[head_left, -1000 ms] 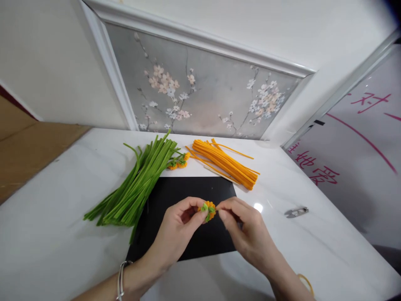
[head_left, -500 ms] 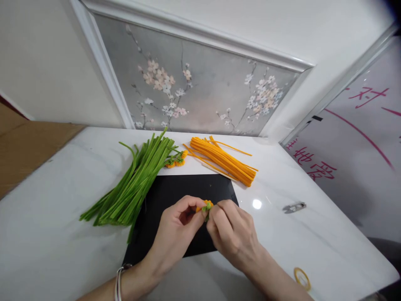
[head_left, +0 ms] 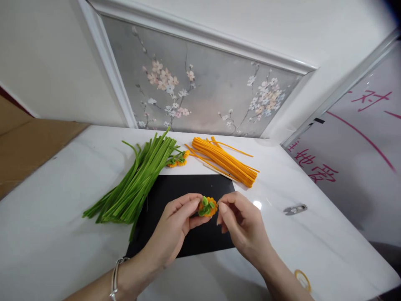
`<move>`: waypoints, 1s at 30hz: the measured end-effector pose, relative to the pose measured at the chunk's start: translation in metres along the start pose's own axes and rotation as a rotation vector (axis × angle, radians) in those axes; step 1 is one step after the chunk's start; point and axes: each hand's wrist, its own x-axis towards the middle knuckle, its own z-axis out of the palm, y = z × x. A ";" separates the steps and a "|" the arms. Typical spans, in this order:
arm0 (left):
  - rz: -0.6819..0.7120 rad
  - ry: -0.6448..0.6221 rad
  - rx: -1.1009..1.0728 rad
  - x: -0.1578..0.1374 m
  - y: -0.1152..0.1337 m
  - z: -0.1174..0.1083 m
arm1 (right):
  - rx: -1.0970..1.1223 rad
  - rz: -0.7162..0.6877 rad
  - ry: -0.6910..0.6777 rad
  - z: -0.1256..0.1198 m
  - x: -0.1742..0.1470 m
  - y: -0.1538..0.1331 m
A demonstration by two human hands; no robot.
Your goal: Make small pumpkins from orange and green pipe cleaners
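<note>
My left hand grips a small orange fuzzy-stem flower by its left side, thumb and fingers closed on it. Green curled pieces sit on the side of the flower that faces me. At the flower's right edge is my right hand, with thumb and forefinger pinched together and the other fingers curled. Whether a bit of the flower is between those fingertips I cannot make out. Both hands are above a black mat.
Left of the mat lies a bundle of green fuzzy stems; beyond it are finished orange flowers. Orange fuzzy stems lie at the back. To the right are thread snips and a yellow ring. A cardboard box stands left.
The flower has turned so more of its green pieces and orange petals show. My right hand has moved right, from the green part to the flower's edge, and rolled over.
</note>
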 end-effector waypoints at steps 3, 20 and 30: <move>0.027 -0.036 0.065 0.000 -0.002 0.000 | -0.056 -0.027 0.008 0.003 0.000 0.001; 0.102 -0.019 0.285 -0.002 -0.006 0.003 | -0.205 -0.130 0.202 0.019 0.000 0.007; 0.024 0.022 0.166 -0.002 -0.002 0.003 | -0.099 -0.167 0.101 0.006 -0.005 0.003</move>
